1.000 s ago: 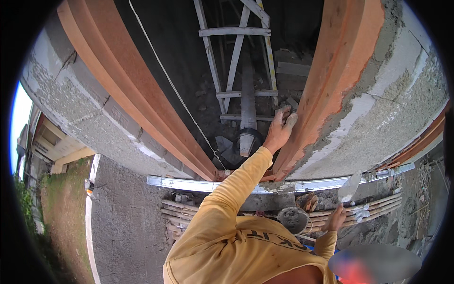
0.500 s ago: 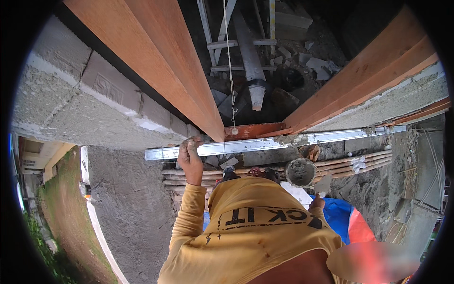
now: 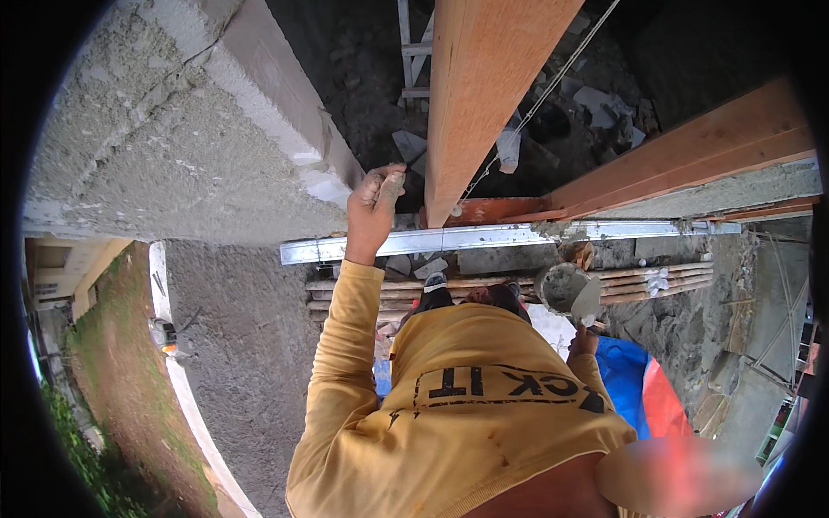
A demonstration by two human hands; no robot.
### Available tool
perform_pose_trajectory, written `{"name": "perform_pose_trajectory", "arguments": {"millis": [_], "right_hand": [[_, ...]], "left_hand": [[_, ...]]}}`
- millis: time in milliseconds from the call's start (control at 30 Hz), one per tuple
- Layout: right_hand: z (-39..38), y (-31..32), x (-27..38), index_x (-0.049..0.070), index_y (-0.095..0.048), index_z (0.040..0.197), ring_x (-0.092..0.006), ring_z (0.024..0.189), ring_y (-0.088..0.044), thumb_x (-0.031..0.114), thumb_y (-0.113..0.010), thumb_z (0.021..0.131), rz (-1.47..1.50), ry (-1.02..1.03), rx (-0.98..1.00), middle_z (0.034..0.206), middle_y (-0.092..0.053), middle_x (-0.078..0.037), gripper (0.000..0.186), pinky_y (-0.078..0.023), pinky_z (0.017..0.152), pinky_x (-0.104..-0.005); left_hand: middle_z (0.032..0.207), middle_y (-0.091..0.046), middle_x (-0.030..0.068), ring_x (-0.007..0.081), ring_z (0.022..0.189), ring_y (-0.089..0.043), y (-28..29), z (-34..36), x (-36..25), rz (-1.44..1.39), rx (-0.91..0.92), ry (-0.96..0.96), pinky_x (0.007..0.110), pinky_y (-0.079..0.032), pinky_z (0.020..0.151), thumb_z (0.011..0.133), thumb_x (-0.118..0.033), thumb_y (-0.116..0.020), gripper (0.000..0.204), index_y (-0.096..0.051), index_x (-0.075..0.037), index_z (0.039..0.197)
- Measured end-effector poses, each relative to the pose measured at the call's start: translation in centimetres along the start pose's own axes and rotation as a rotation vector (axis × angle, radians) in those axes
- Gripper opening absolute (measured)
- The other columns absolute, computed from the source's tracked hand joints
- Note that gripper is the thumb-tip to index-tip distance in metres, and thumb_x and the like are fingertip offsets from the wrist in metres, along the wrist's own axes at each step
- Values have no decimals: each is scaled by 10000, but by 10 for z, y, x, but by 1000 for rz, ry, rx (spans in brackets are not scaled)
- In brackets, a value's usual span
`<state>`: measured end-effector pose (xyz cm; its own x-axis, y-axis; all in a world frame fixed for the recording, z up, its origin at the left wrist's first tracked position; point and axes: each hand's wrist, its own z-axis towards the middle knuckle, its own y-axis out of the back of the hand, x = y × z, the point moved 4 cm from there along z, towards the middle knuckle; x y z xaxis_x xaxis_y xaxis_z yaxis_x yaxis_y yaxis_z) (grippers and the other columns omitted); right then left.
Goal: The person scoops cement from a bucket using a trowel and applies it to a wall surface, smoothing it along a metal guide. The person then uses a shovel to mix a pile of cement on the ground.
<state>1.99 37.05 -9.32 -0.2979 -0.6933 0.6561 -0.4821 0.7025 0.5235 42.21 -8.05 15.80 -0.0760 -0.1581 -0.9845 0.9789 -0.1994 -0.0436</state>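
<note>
My left hand is raised over the metal straightedge, between the end of the block wall and the upright wooden frame post. Its mortar-smeared fingers are curled in, and what they may hold is hidden. Down on the right, my right hand grips a pointing trowel with a grey blade. In this view the blade overlaps the right rim of a round mortar bucket; whether they touch I cannot tell.
A string hangs beside the post. Bamboo poles lie below the straightedge. Beyond the frame are broken blocks and rubble. A blue and red tarp lies at lower right, and a plastered wall runs along the right.
My left hand has moved up from the straightedge to the gap by the post. The trowel has come up to the bucket's rim. The whole view has shifted, with the post now nearer the middle.
</note>
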Motion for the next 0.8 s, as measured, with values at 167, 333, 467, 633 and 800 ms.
{"name": "perform_pose_trajectory", "arguments": {"millis": [167, 333, 467, 633, 800], "right_hand": [[1, 23, -47, -25, -541, 636, -198, 370, -497, 329, -611, 763, -296, 172, 135, 484, -497, -97, 382, -406, 344, -355], [1, 34, -57, -19, -533, 665, -195, 359, -468, 286, -615, 758, -93, -179, 53, 488, -480, -90, 329, -373, 330, -352], [-4, 17, -11, 1, -523, 650, -175, 352, -443, 272, -614, 765, -98, -154, 89, 477, -458, -65, 308, -365, 328, -336], [-8, -2, 40, 53, -488, 641, -153, 362, -446, 280, -582, 792, -128, 20, 187, 486, -440, -41, 288, -361, 319, -303], [14, -6, 38, 43, -538, 696, -150, 356, -436, 307, -590, 788, -113, 8, 270, 494, -460, -49, 285, -358, 324, -292]], "left_hand": [[878, -614, 60, 106, 769, -540, 46, -70, 81, 124, -196, 83, 232, -451, 686, 901, -166, -539, 210, -612, 15, 979], [798, -628, 116, 136, 698, -539, 100, -149, 167, 455, -63, 485, 296, -449, 635, 879, -296, -562, 339, -598, 33, 951], [797, -630, 158, 176, 666, -562, 131, -187, 215, 522, -73, 615, 312, -451, 627, 869, -302, -560, 336, -608, 25, 929], [845, -640, 174, 213, 736, -600, 115, -170, 208, 465, -148, 455, 314, -459, 685, 873, -263, -542, 310, -605, 18, 989], [938, -645, 170, 220, 859, -611, 79, -142, 199, 392, -61, 396, 305, -450, 780, 875, -212, -542, 304, -577, 21, 1067]]}}
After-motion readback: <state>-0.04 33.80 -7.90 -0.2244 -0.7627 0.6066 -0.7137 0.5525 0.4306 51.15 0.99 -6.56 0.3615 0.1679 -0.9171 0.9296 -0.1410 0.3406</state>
